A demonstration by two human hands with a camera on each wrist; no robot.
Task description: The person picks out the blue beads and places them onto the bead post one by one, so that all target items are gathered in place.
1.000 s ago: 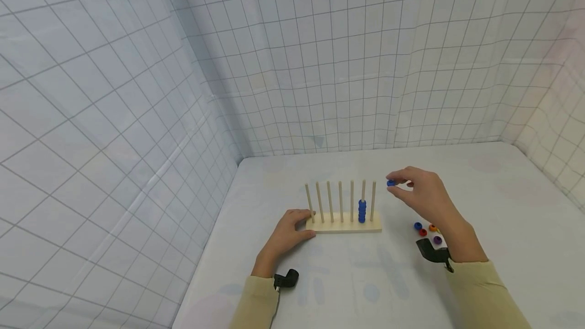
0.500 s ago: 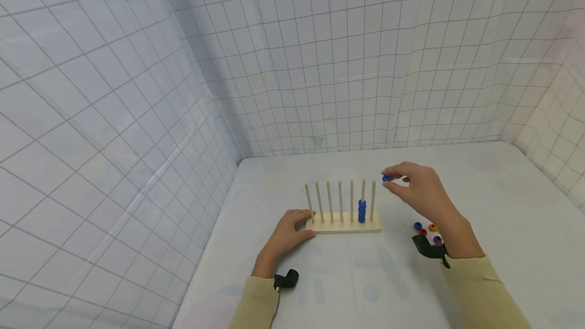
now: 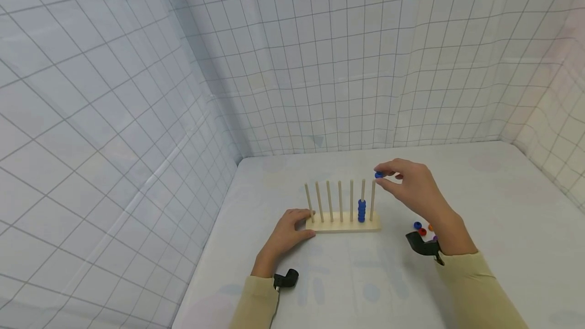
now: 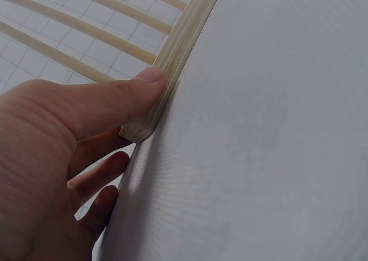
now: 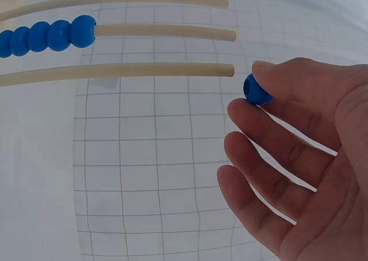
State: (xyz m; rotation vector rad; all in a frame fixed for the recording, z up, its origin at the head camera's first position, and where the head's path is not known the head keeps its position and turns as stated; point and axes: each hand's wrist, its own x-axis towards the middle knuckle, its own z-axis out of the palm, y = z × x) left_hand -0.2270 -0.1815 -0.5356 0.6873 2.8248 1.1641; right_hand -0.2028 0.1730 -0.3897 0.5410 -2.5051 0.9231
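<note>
A pale wooden peg rack (image 3: 343, 227) with several upright rods stands on the table. My left hand (image 3: 287, 231) grips the left end of its base; in the left wrist view the thumb (image 4: 150, 83) presses the front edge. Several blue beads (image 3: 361, 211) are stacked on the second rod from the right, with the top part of that rod bare. My right hand (image 3: 411, 187) pinches one blue bead (image 5: 256, 90) between thumb and fingers, just off the tip of the bare rightmost rod (image 5: 172, 70). The bead's hole shows on the side toward the rods.
Loose beads lie on the table right of the rack, partly hidden behind the right wrist: a blue bead (image 3: 418, 225), a red bead (image 3: 422, 232), and bits of orange and purple ones. Grid-patterned cloth (image 3: 329, 65) hangs behind and at the sides of the white table (image 3: 347, 283).
My right hand has moved left and slightly up with the blue bead, from right of the rack to the top of the rightmost rod. The left hand and the rack stay nearly still.
</note>
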